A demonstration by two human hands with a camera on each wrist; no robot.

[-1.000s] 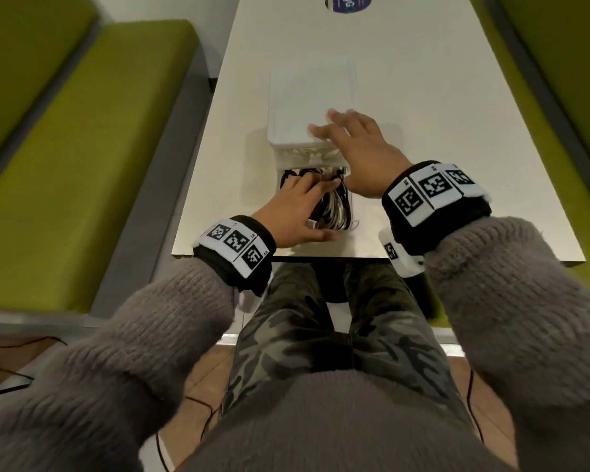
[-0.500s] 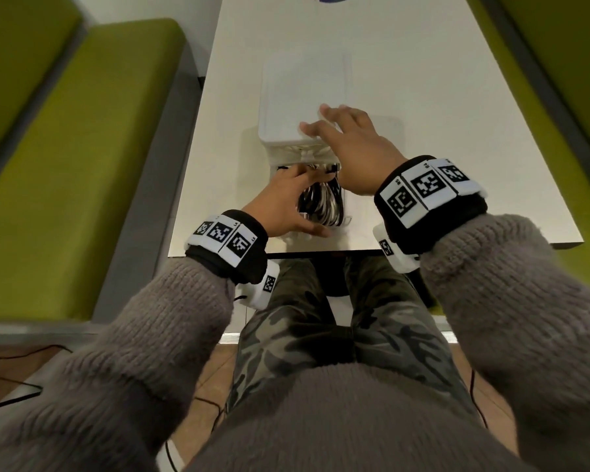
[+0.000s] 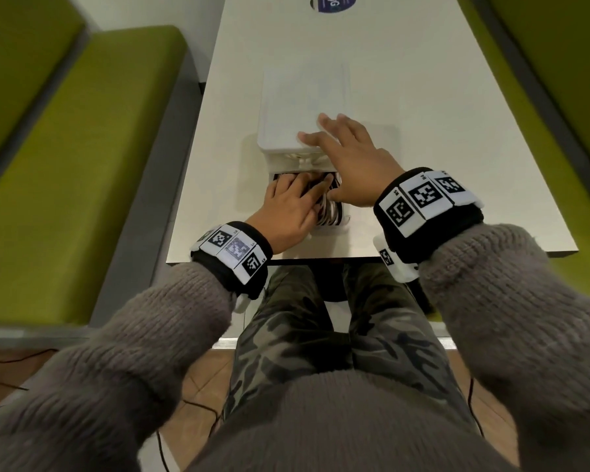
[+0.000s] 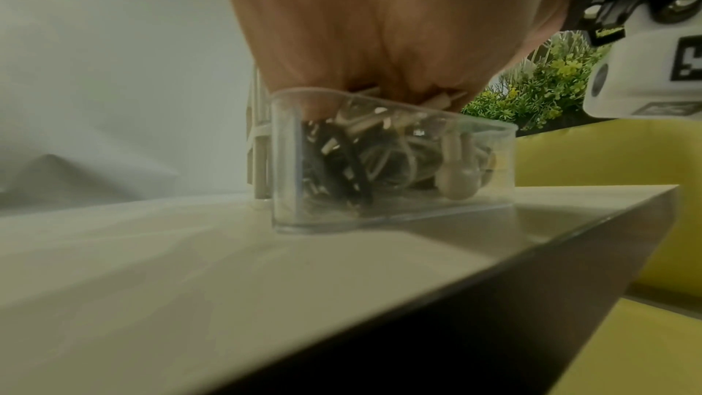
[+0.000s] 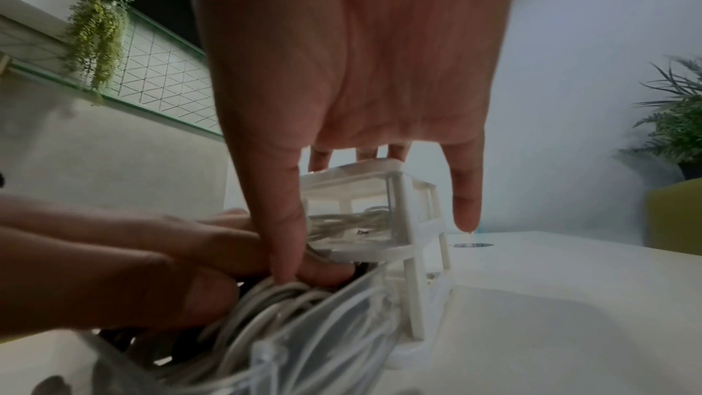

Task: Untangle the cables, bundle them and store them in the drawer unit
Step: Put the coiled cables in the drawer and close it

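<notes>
A white drawer unit [image 3: 304, 107] stands on the table, its clear bottom drawer [image 3: 344, 222] pulled out toward me. Bundled black and white cables [image 3: 331, 212] fill the drawer. My left hand [image 3: 297, 202] lies flat on them, straight fingers pressing down. My right hand [image 3: 348, 151] rests with spread fingers on the unit's top, while its thumb [image 5: 277, 221] reaches down onto the white cables [image 5: 266, 311]. The left wrist view shows the drawer [image 4: 490, 167] from the front, packed with cables [image 4: 379, 161] and plugs under my palm [image 4: 379, 26]. An upper drawer [image 5: 379, 221] also holds white cable.
The white table [image 3: 440, 131] ends just behind the drawer at its near edge [image 4: 494, 266]. Green benches [image 3: 82, 165] run along both sides. A round sticker [image 3: 334, 1] lies at the table's far end. My knees are under the table.
My left fingers have slid a little further over the cables toward the unit. The right hand has stayed on the unit's top with its thumb down.
</notes>
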